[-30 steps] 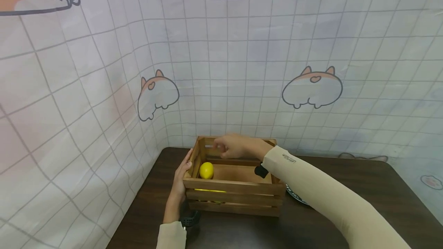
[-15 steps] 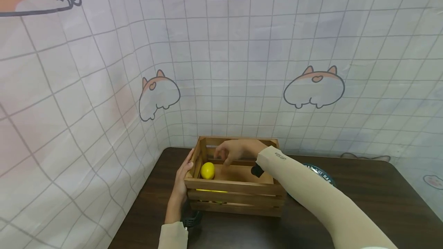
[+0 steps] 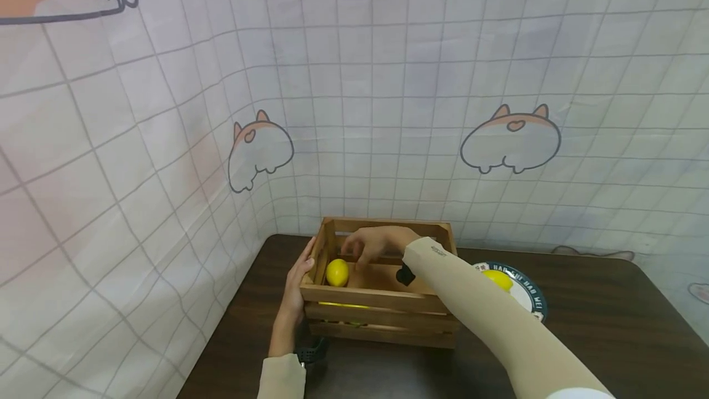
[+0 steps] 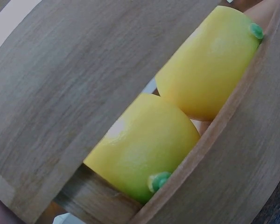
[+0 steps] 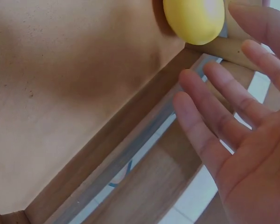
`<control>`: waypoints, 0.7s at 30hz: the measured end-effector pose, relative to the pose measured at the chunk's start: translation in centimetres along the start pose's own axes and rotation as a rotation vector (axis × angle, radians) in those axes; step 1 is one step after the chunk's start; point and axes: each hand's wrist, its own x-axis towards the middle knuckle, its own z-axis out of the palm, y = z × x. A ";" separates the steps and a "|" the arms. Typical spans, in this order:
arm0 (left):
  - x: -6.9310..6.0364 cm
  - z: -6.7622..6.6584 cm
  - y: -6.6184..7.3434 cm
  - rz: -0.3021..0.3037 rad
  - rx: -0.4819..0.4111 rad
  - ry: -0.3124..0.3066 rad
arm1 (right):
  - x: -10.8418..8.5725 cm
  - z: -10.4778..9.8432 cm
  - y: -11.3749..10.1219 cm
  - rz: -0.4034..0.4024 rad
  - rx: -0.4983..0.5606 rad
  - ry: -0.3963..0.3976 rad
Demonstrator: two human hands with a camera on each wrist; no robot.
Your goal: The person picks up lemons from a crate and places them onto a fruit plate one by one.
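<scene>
Straight left fingers (image 3: 300, 263) touch the crate (image 3: 382, 298) of lemons (image 3: 337, 273); right fingers (image 5: 199, 130) spread, empty, inside.

Dark brown table (image 3: 598, 325) — 1 slatted crate (image 3: 388, 299), 1 teal-rimmed plate (image 3: 536, 295) on it.

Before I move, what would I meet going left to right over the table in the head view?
Left hand, yellow fruit at the left end of the crate, right hand, plate bearing another yellow fruit.

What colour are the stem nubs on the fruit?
The nubs are green, best seen in the left wrist view.
</scene>
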 end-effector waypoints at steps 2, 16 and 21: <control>0.0 0.0 0.1 0.001 0.000 -0.002 | 0.2 0.0 0.1 0.013 0.015 0.003; 0.0 -0.1 0.1 0.015 0.011 0.002 | 2.8 1.3 -0.7 0.030 -0.030 -0.079; 0.0 0.0 0.0 0.019 0.015 -0.005 | 3.3 1.6 -1.0 0.043 -0.059 -0.108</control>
